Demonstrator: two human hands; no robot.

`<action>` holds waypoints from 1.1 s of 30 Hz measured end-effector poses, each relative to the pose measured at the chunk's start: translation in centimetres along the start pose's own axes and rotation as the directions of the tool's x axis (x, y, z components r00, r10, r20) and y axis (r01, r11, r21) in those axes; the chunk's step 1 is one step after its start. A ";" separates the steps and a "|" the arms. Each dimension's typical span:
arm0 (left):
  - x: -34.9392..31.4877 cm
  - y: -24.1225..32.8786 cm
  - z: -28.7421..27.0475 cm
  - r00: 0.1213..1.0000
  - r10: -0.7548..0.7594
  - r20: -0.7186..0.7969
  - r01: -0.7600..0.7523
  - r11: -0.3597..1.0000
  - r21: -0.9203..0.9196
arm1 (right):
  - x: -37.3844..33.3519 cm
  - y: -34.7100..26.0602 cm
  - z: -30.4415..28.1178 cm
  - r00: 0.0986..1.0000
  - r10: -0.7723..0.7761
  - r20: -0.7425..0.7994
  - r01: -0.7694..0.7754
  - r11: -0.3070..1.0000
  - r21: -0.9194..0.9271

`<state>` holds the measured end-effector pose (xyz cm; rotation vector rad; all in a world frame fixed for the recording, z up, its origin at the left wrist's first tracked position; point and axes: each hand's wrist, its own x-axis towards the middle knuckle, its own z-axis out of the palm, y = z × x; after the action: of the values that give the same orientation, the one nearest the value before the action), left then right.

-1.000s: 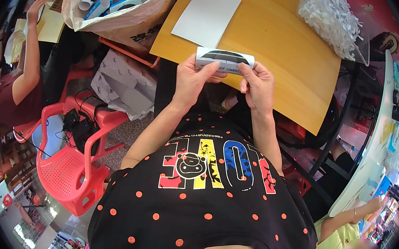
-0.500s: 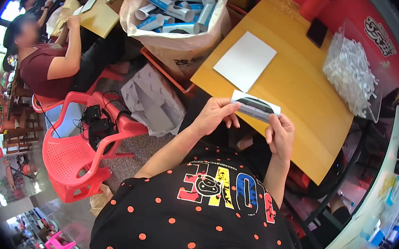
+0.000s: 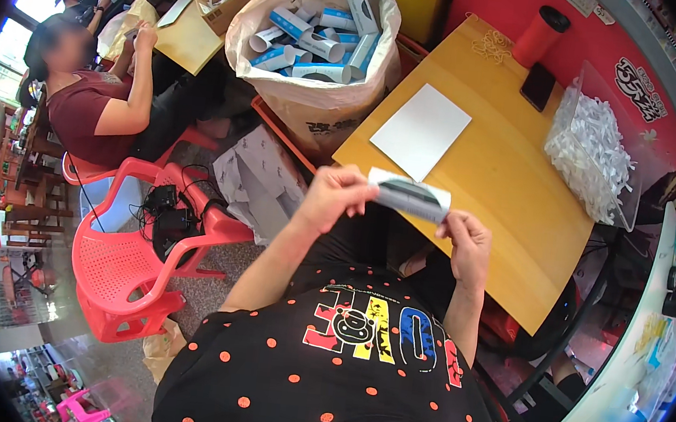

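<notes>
Between my hands, above the table's near edge, is a small white paper tube (image 3: 409, 195) with a dark printed band. My left hand (image 3: 334, 197) pinches its left end between thumb and fingers. At the right end, my right hand (image 3: 466, 238) grips the tube's corner with thumb and forefinger. Just beyond the tube, a flat white sheet or thin box (image 3: 421, 131) lies on the wooden table (image 3: 512, 179).
A large white sack (image 3: 316, 103) of blue-and-white tubes stands left of the table. On the table are a clear bin (image 3: 592, 150) of white strips, a phone (image 3: 538, 86), a red bottle (image 3: 540, 37) and rubber bands (image 3: 492, 45). Red chair (image 3: 126, 252) and a seated person (image 3: 92, 98) are left.
My hands and the tube have shifted slightly left in the picture. The view has tilted so the table and sack sit lower. Both hands keep hold of the tube.
</notes>
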<state>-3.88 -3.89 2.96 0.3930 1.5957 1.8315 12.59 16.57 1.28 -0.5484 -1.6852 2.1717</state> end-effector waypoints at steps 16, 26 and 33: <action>0.9 -3.9 -0.7 0.996 -0.087 0.030 0.085 0.995 0.046 | 8.7 1.4 1.6 0.873 -0.373 0.315 0.416 0.232 -0.879; -1.7 -4.7 -2.1 0.964 -0.241 0.112 0.226 0.965 0.134 | 10.3 -0.2 1.7 0.887 -0.104 0.450 0.462 0.186 -0.867; 1.1 -4.2 -0.4 0.934 -0.306 0.186 0.347 0.902 -0.259 | 11.2 0.5 0.2 0.874 -0.264 0.407 0.455 0.153 -0.877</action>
<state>-3.70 -3.33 -1.31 0.1087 1.1913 1.6981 2.78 21.71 -0.23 -0.1341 -2.7912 0.5560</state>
